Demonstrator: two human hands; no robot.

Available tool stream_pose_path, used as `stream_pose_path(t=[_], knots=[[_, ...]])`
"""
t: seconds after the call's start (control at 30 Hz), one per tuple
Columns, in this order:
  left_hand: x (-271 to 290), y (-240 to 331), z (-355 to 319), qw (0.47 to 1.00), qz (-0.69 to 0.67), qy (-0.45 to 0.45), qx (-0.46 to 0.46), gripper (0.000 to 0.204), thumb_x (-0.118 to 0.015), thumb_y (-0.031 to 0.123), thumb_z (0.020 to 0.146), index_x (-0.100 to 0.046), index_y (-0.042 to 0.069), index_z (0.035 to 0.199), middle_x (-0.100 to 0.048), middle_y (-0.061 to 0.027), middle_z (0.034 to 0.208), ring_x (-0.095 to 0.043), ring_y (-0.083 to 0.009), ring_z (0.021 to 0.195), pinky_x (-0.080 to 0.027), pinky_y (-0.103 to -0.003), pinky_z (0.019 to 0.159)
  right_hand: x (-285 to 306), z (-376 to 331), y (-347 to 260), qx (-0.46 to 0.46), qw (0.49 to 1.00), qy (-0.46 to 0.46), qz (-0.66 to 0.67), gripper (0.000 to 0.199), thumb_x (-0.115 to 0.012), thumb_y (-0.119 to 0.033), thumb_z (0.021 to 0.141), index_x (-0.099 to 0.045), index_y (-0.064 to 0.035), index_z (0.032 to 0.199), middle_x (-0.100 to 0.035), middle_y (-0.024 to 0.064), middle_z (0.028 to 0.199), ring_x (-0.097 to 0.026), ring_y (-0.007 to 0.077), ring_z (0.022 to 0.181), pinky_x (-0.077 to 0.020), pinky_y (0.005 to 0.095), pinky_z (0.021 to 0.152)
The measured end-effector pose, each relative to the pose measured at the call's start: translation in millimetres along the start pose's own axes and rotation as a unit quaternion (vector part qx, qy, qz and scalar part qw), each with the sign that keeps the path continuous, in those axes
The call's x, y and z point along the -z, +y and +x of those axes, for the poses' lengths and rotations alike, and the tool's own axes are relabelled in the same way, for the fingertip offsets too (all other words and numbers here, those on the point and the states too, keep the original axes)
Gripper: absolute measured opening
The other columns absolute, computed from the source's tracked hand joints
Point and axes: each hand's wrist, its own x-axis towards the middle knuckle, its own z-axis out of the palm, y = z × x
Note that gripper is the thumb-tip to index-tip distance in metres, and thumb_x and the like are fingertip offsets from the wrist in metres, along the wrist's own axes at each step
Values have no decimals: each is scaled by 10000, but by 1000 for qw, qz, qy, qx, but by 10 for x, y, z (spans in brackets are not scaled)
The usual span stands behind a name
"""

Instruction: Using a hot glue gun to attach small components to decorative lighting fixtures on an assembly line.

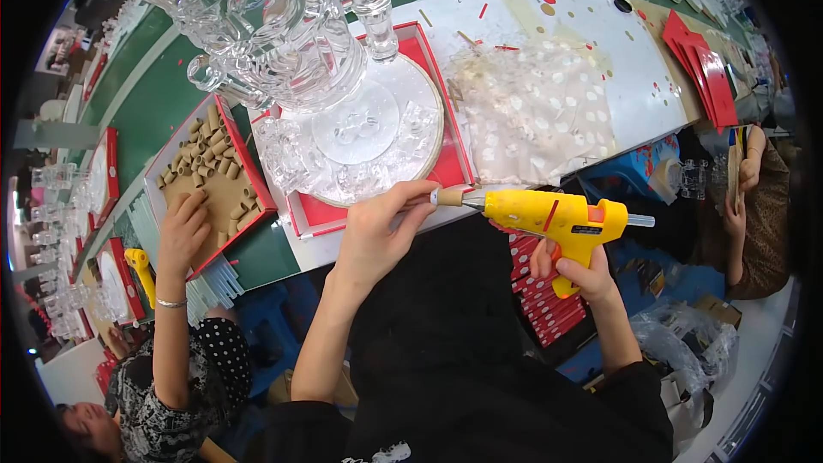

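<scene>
My left hand (377,231) pinches a short tan cardboard tube (449,196) between thumb and fingertips, just beyond the table's front edge. In my right hand (590,273) is a yellow glue gun (536,208), its grip wrapped by my fingers. The metal nozzle points left and meets the tube's right end; whether it goes inside cannot be made out. A clear glue stick (640,220) pokes out of the gun's back. Beyond my left hand, a red-edged open box (463,141) holds a round white disc (411,77) with clear glass-like pieces on it.
Large clear stacked vessels (257,26) rise over the disc. At left, a co-worker's hand (182,227) reaches into a tray (260,176) of cardboard tubes. A stained cloth (549,111) covers the table at right, near red folders (703,73). Another person's hand (751,167) is far right.
</scene>
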Motion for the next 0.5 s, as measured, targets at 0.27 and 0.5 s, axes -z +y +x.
stream_pose_path(t=[0.27,0.5], knots=[[-2,-11,-1,1000,-6,1,2,245,-675,-14,822,-635,22,1061,-702,-136,878,-710,-224,818,-544,-289,695,-29,22,-18,-5,1000,16,2,260,-670,-199,812,-520,-40,953,-595,83,718,-622,234,717,-506,329,685],[8,15,0,1000,-11,-14,10,236,-652,-44,829,-637,-11,1062,-707,-115,938,-707,-189,855,-556,-276,776,105,7,72,17,999,-39,11,372,-553,-47,844,-452,-13,1201,-584,91,807,-614,195,763,-531,365,754]])
